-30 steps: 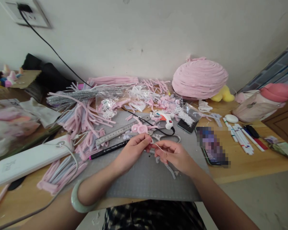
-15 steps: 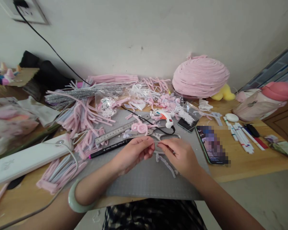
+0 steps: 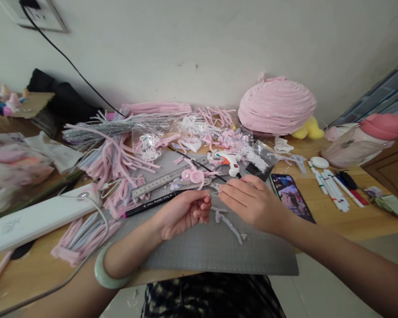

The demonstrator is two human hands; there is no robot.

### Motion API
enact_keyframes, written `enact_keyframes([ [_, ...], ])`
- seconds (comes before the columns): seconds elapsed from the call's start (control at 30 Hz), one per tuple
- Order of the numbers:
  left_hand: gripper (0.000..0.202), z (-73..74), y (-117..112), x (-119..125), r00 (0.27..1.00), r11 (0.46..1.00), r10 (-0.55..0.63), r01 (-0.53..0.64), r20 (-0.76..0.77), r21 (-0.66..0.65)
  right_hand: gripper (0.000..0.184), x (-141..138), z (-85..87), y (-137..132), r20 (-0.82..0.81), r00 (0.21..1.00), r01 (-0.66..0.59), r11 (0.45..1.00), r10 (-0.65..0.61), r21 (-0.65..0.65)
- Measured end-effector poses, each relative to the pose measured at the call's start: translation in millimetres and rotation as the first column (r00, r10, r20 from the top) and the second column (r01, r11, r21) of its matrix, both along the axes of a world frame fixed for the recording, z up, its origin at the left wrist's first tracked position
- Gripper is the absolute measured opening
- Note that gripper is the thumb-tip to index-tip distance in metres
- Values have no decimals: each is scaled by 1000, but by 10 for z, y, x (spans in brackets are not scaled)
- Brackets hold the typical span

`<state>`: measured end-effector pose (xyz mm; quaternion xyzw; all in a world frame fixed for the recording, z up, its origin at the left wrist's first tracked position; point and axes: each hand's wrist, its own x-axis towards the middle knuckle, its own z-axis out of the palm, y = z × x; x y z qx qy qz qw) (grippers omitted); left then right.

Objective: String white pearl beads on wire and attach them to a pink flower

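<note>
My left hand [image 3: 187, 211] is closed in a pinch, thumb against the fingers, on one end of a thin pale strand [image 3: 215, 193]. The strand bends in a small loop across the short gap to my right hand [image 3: 252, 204], whose fingertips are closed on its other side. Whether it is wire or thread is too fine to tell. Below the hands, a grey-lilac fuzzy stem [image 3: 229, 226] lies twisted on the grey cutting mat [image 3: 192, 254]. Pink coiled rosettes [image 3: 196, 177] rest just beyond my left hand. Scissors [image 3: 212, 184] lie partly hidden behind my right hand.
A white glue gun [image 3: 231, 161] with a black cord lies beyond my right hand. Left are a steel ruler [image 3: 167, 178], a black marker [image 3: 152, 204] and a white power bank [image 3: 43, 218]. A phone [image 3: 290, 196] and white markers [image 3: 333, 190] lie right. Fuzzy stems [image 3: 111, 161] crowd the back.
My right hand has turned over, back upward, and shifted slightly right and up, covering the scissor handles. The strand now shows as a loop between the hands. My left hand stays nearly in place.
</note>
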<state>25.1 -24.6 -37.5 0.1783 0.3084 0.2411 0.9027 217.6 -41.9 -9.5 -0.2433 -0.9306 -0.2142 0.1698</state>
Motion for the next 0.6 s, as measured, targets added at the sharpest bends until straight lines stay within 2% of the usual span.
enact_keyframes([
  [0.13, 24, -2, 15, -15, 997, 998, -61, 61, -39, 6, 28, 5, 47, 40, 19, 996, -84, 987, 87, -137],
  [0.23, 21, -15, 13, -12, 994, 995, -73, 78, -76, 66, 29, 18, 15, 44, -66, 996, -83, 959, 68, -272],
  [0.3, 20, -20, 5, -6, 987, 983, -68, 91, -146, 158, 30, 23, -5, 45, -157, 988, -67, 915, 4, -397],
  [0.37, 21, -14, -5, -5, 964, 938, -55, 139, -260, 317, 29, 21, -1, 49, -232, 969, -53, 835, -91, -547],
  [0.4, 22, -7, -10, -8, 944, 890, -40, 182, -327, 417, 28, 17, 11, 52, -252, 955, -40, 772, -157, -634],
  [0.43, 24, 4, -15, -13, 919, 822, -18, 238, -394, 517, 26, 13, 26, 57, -253, 938, -25, 685, -235, -728],
  [0.47, 26, 17, -19, -21, 892, 739, 12, 297, -453, 605, 24, 9, 43, 63, -235, 919, -14, 568, -317, -823],
  [0.53, 28, 42, -29, -34, 851, 581, 73, 388, -520, 716, 22, 2, 72, 74, -154, 880, -25, 280, -450, -960],
  [0.57, 29, 49, -34, -36, 844, 540, 88, 406, -530, 737, 21, 0, 81, 76, -119, 868, -43, 166, -482, -985],
  [0.6, 29, 51, -39, -35, 846, 541, 83, 406, -526, 737, 21, -1, 86, 74, -99, 866, -52, 109, -490, -993],
])
